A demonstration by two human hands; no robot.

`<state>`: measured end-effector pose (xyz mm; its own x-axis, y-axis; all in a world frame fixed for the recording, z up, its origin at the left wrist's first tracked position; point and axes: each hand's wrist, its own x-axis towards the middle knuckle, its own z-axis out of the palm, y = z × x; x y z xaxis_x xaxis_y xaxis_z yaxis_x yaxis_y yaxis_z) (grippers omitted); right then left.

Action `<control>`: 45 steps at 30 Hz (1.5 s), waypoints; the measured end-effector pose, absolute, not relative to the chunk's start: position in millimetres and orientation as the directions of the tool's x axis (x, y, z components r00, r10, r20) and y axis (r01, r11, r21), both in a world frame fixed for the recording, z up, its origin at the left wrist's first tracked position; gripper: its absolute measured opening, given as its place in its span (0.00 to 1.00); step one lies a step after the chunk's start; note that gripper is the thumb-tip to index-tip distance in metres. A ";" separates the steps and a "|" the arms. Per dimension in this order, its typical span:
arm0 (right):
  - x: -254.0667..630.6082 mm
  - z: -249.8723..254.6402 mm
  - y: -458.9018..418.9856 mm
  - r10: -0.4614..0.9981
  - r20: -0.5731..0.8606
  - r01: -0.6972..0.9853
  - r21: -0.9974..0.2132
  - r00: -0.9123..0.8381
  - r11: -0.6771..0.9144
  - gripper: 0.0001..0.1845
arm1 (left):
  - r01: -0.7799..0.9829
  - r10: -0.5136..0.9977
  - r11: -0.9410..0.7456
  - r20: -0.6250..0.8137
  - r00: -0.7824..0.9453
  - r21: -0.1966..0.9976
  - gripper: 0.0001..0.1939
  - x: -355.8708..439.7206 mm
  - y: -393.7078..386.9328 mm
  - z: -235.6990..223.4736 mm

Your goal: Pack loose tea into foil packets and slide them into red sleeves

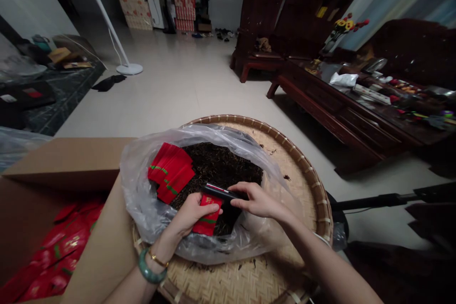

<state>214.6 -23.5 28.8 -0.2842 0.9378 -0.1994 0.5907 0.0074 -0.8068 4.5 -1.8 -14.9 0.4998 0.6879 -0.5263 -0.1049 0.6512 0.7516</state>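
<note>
My left hand [195, 211] is closed around a small red packet [204, 226] with a green stripe, thumb pressed flat on its front. In my right hand [252, 197] is a slim black handheld bag sealer [223, 192], lying across the packet's top edge. Both hands are over an open clear plastic bag [142, 218] of dark, dry, twisted tea leaves [221, 161]. A fanned stack of flat red packets [171, 171] rests on the leaves at the bag's left side. The packet's contents are hidden.
The bag sits on a round woven bamboo tray [245, 280] with scattered leaf bits. At left, an open cardboard box [96, 247] holds many red packets [60, 256]. A cluttered dark wooden table [320, 90] stands to the right, a white fan stand [128, 69] farther back.
</note>
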 end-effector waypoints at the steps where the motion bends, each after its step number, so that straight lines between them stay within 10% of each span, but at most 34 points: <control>1: 213.4 29.5 -22.9 0.942 -0.187 0.603 -0.798 -0.280 0.021 0.16 | -0.095 0.687 0.650 -0.530 0.498 0.754 0.20 4.6 -1.9 -14.6; 7: 213.6 34.2 -22.5 0.940 -0.183 0.624 -0.781 -0.287 0.039 0.15 | -0.045 0.675 0.643 -0.538 0.505 0.764 0.24 5.5 -0.7 -11.1; 15: 231.3 32.1 -14.3 0.878 -0.420 0.306 -0.887 -0.230 -0.345 0.22 | -0.034 0.669 0.639 -0.533 0.518 0.768 0.25 3.5 0.3 -15.2; 24: 214.4 27.9 -21.8 0.949 -0.167 0.585 -0.811 -0.266 0.021 0.15 | 0.010 0.666 0.624 -0.539 0.515 0.781 0.22 3.5 0.1 -19.4; 45: 214.9 20.3 -23.6 0.928 -0.305 0.400 -0.894 -0.215 -0.202 0.19 | 0.033 0.665 0.625 -0.554 0.501 0.780 0.23 4.0 0.2 -16.5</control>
<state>214.9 -23.6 20.3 -0.2149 0.9277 -0.3053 0.3995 -0.2017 -0.8943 4.0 0.2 -16.5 0.5008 0.6650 -0.5541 0.0325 0.6252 0.7798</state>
